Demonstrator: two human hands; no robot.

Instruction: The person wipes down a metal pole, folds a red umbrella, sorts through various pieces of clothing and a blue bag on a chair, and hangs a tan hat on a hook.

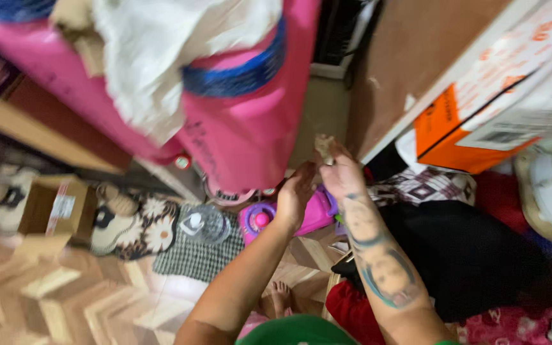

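While both arms reach forward over the wooden floor (65, 294), I see my left hand (296, 191) and right hand (342, 174) brought close together, nearly touching, with the right hand's fingers pinched on a small pale crumpled thing (322, 145) at their tips; blur keeps me from telling what it is, or whether the left hand grips it too. That scrap sits at about twelve o'clock from my wrists, just in front of the pink bag (244, 128) stuffed with white cloth (161, 51) and beside the edge of a brown board (410, 57) at one o'clock. Below the hands lie a pink toy (269, 218) and a clear plastic lid (202, 222) at nine o'clock on a patterned mat (138, 230). My worry is that the grip looks light: a slip could drop the scrap into the clutter underneath, and the leaning bag looks ready to tip if brushed.
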